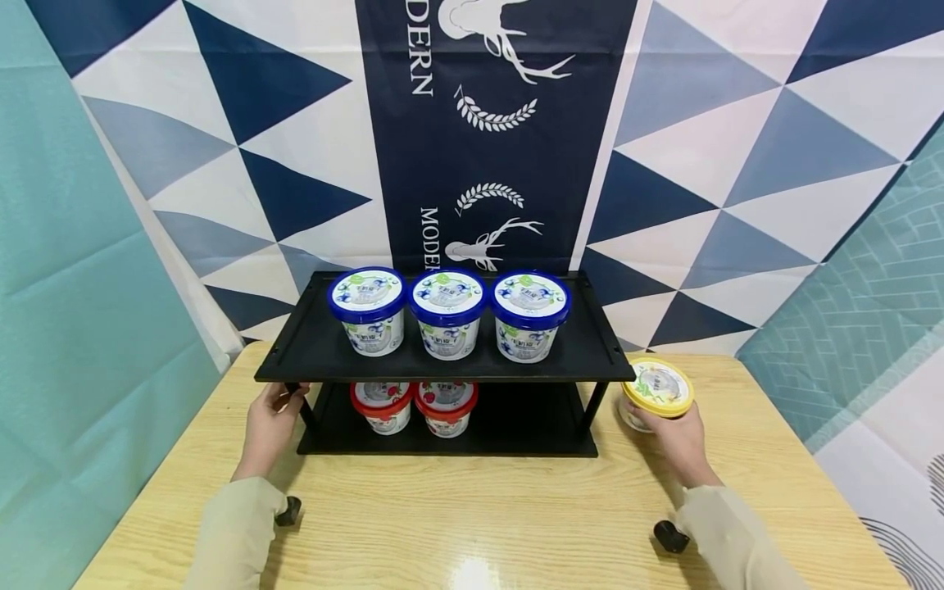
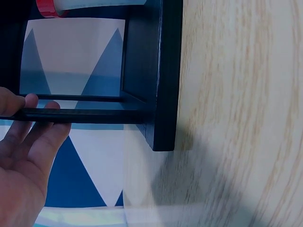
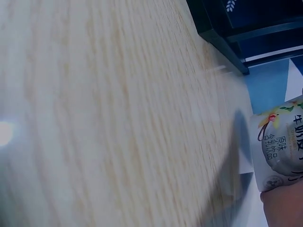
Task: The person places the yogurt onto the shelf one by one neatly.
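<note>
A black two-tier shelf (image 1: 442, 450) stands on the table. My left hand (image 1: 267, 426) grips its front left post (image 2: 99, 116), thumb on one side and fingers on the other in the left wrist view. To the right of the shelf, my right hand (image 1: 680, 441) holds a tub with a yellow lid (image 1: 660, 385); the tub's printed white side shows in the right wrist view, with most of the hand out of frame. On the top tier sit a left blue-lidded tub (image 1: 374, 334), a middle one (image 1: 448, 338) and a right one (image 1: 527, 340).
Two red-lidded tubs, a left one (image 1: 387, 419) and a right one (image 1: 447, 422), sit on the lower tier, left of its middle. Behind the shelf hangs a patterned cloth (image 1: 501, 147). The wooden table (image 1: 472, 508) extends toward me.
</note>
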The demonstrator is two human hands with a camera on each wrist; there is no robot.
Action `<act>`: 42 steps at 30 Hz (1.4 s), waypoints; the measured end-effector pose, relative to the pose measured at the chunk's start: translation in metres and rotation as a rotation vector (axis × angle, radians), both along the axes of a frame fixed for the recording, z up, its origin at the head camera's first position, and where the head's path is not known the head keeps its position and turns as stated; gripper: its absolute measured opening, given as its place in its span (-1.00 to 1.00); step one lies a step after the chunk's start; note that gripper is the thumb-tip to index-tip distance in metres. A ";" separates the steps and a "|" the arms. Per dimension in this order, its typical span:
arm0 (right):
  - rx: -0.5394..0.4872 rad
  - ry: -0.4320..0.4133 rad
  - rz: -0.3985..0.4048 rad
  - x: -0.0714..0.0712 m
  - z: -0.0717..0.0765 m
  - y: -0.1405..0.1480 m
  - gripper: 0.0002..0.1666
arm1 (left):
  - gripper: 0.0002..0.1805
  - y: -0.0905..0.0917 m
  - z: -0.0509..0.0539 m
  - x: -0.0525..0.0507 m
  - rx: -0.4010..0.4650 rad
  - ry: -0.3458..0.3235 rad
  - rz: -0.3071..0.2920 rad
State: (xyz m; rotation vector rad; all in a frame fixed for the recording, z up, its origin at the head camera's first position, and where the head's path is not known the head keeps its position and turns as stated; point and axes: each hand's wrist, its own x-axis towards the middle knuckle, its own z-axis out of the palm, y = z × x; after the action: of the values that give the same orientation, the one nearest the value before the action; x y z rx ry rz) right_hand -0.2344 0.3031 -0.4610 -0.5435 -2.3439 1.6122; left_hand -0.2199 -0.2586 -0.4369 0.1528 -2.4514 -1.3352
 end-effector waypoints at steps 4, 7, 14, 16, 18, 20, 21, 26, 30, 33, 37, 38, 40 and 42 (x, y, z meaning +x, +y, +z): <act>0.020 -0.017 0.034 0.006 0.004 0.001 0.12 | -0.76 0.000 0.000 0.000 0.012 0.017 -0.003; 0.033 -0.043 0.067 0.011 0.008 0.004 0.13 | -0.77 0.001 -0.001 0.000 0.017 0.024 -0.007; 0.089 -0.050 0.131 0.018 0.014 0.010 0.13 | -0.78 0.001 0.000 0.000 0.008 0.033 -0.004; 0.121 -0.052 0.151 0.020 0.016 0.011 0.13 | -0.78 0.001 0.000 0.000 0.006 0.028 -0.002; 0.143 -0.046 0.171 0.022 0.018 0.013 0.12 | -0.78 0.001 0.000 0.000 0.001 0.013 0.004; 0.164 -0.039 0.196 0.025 0.019 0.015 0.11 | -0.78 0.001 0.001 0.000 -0.001 -0.003 0.007; 0.173 -0.032 0.207 0.026 0.020 0.016 0.10 | -0.78 0.001 0.001 0.000 0.000 -0.011 0.010; 0.184 -0.016 0.261 0.030 0.022 0.018 0.09 | -0.78 0.001 0.001 0.000 -0.003 -0.022 0.010; 0.187 -0.015 0.294 0.033 0.023 0.019 0.07 | -0.78 0.002 0.002 0.000 -0.003 -0.014 0.006; 0.185 0.000 0.320 0.035 0.023 0.018 0.03 | -0.78 0.001 0.000 -0.001 0.002 -0.008 0.003; 0.174 0.002 0.351 0.038 0.026 0.015 0.03 | -0.78 0.001 0.000 -0.002 -0.002 -0.019 0.010; 0.174 -0.008 0.356 0.038 0.028 0.015 0.05 | -0.78 0.002 0.000 -0.001 -0.001 -0.023 0.014; 0.176 -0.036 0.363 0.039 0.030 0.013 0.09 | -0.77 0.002 0.001 -0.001 0.001 -0.031 0.017; 0.182 -0.057 0.365 0.040 0.032 0.012 0.11 | -0.77 0.002 0.002 0.000 0.006 -0.036 0.018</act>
State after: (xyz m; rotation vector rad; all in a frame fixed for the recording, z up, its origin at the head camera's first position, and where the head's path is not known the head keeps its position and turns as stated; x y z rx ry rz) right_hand -0.1940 0.3155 -0.4287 -0.1291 -2.7195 1.5110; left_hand -0.2200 -0.2562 -0.4352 0.2018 -2.4700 -1.3438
